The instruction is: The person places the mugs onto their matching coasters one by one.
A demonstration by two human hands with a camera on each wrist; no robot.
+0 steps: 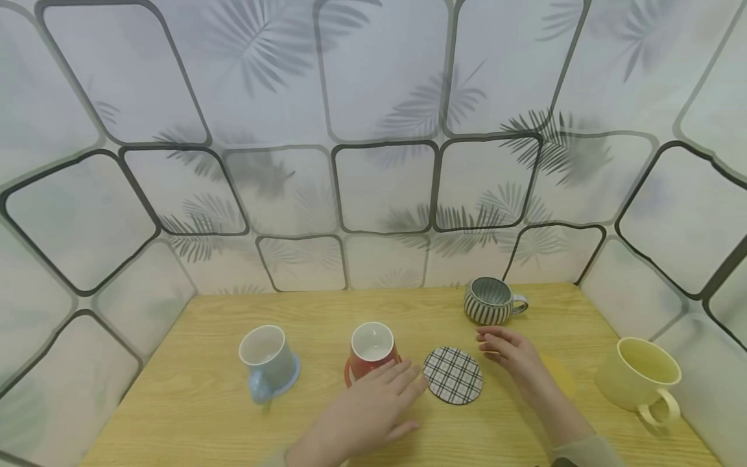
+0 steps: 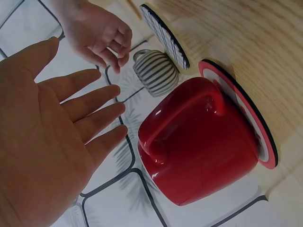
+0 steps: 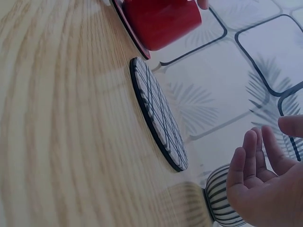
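Observation:
A red mug (image 2: 199, 142) stands on a red-rimmed round coaster (image 2: 265, 151), its handle facing the left wrist camera. My left hand (image 1: 376, 405) hovers beside this mug with fingers extended, holding nothing. To its right lies a round checked coaster (image 1: 452, 375), bare on top. My right hand (image 1: 513, 360) is just right of that coaster, its fingers loosely bent and nothing in them. Behind the fingertips sits a black-and-white striped cup (image 1: 487, 305), directly on the table with its handle to the right.
At the left, a light blue mug (image 1: 271, 363) stands on a blue coaster (image 1: 294, 373). A yellow mug (image 1: 633, 379) is at the right end of the wooden table (image 1: 192, 402). Partly behind my right forearm lies a yellow coaster (image 1: 559, 375). Patterned walls (image 1: 385, 188) enclose the back and sides.

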